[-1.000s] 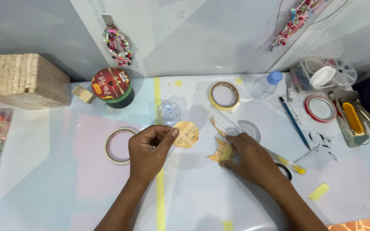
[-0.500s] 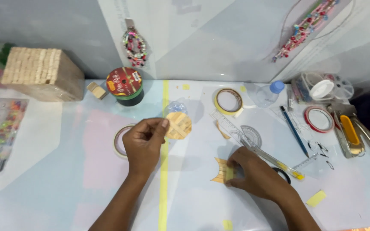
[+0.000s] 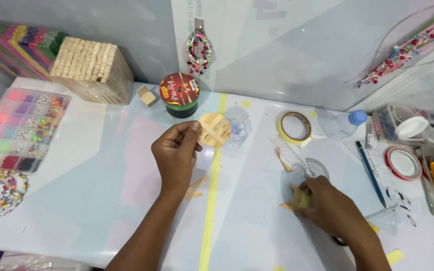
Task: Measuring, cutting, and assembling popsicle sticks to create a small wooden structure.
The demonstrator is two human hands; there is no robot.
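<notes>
Wooden disc higher (left hand up)

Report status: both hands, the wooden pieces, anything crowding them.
Left hand pinching round wooden disc, raised above table. Right hand gripping cut wooden piece on table. Loose wooden sticks beside left wrist; ruler beyond right hand.

left hand: raised, back to camera, thumb and fingers pinched shut at its 1 o'clock
right hand: low, knuckles up, fingers curled closed at its 9 o'clock
forearms: both bare, rising from 6 o'clock, well apart
</notes>
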